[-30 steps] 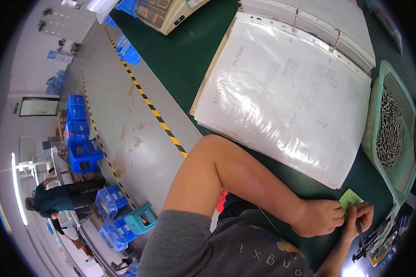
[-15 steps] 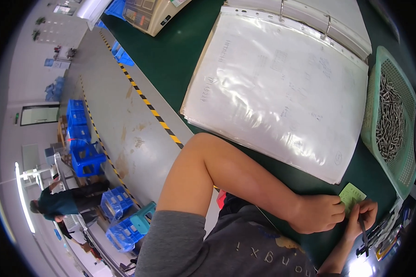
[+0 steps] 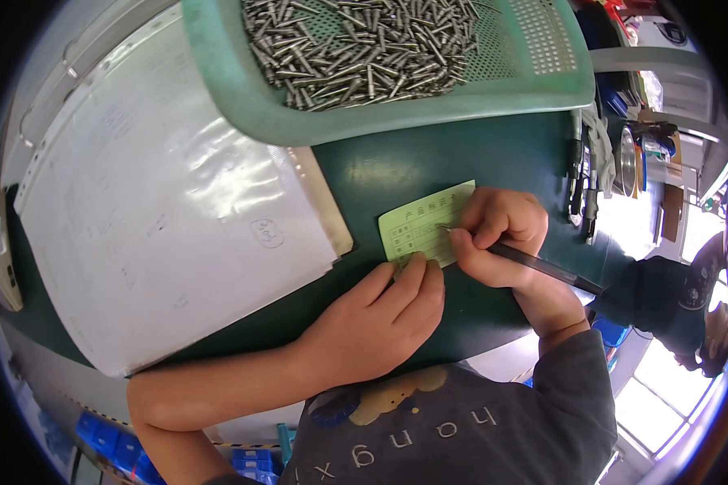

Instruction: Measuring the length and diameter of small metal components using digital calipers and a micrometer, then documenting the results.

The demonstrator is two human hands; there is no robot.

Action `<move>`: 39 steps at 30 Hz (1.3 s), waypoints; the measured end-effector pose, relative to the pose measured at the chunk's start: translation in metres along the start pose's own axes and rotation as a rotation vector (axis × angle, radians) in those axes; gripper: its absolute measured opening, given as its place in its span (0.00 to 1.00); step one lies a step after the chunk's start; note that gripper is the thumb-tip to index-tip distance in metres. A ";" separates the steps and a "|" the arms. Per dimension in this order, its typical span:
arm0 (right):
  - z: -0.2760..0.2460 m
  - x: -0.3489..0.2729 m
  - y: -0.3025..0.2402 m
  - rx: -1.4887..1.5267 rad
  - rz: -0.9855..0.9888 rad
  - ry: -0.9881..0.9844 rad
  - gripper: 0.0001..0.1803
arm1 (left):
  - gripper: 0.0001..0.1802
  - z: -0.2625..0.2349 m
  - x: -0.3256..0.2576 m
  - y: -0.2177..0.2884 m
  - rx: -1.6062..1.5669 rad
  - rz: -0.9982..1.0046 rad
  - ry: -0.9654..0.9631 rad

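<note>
My right hand [image 3: 505,230] is closed round a black pen [image 3: 546,267]; the tip touches a small green printed card [image 3: 421,212] lying on the dark green tabletop. My left hand [image 3: 388,319] rests on the card's near edge, fingers stretched out and fingertips pressing it down. To the left, close by, lies an open ring binder with a plastic-sleeved white sheet [image 3: 162,218]. Beyond the card stands a light green plastic basket [image 3: 534,85] holding a heap of small metal pins [image 3: 364,52].
Several pens [image 3: 576,178] lie at the table's right side, beside a round metal dish [image 3: 625,158]. Another person in dark clothing [image 3: 663,299] is at the far right. A beige device [image 3: 4,250] sits by the binder's left edge. Blue crates [image 3: 109,436] stand on the floor below.
The view has swung to the right, so the card, basket and both hands now show nearer the middle. The pen's tip is now visible on the card.
</note>
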State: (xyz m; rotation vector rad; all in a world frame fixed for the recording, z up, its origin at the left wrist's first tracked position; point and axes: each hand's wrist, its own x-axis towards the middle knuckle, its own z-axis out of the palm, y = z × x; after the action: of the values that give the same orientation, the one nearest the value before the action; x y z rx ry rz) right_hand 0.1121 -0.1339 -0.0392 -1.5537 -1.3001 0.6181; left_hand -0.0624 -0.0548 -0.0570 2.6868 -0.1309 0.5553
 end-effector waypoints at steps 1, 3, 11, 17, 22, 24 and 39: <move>0.001 -0.001 0.001 -0.001 -0.005 -0.029 0.16 | 0.11 0.001 -0.001 0.001 -0.005 0.007 -0.001; 0.003 -0.002 0.005 0.021 -0.008 -0.028 0.16 | 0.11 0.002 -0.002 0.001 -0.013 -0.003 -0.001; 0.004 0.000 0.006 0.001 -0.050 -0.075 0.15 | 0.11 0.001 -0.003 0.000 -0.035 -0.020 -0.009; 0.004 -0.001 0.006 -0.047 -0.051 -0.050 0.15 | 0.11 0.002 -0.003 0.000 -0.028 -0.020 -0.009; 0.004 -0.002 0.005 -0.024 -0.055 -0.008 0.16 | 0.10 0.000 -0.002 0.000 -0.049 -0.020 -0.006; 0.004 -0.002 0.005 -0.018 -0.052 0.023 0.16 | 0.10 0.000 -0.002 -0.001 -0.044 -0.025 -0.002; -0.003 0.002 0.011 0.119 0.012 0.034 0.14 | 0.13 0.000 0.000 0.002 -0.007 -0.025 -0.032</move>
State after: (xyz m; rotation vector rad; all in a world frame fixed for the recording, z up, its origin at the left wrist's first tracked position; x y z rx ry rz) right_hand 0.1198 -0.1326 -0.0477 -1.4694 -1.2083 0.6620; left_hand -0.0628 -0.0570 -0.0559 2.6874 -0.1083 0.5035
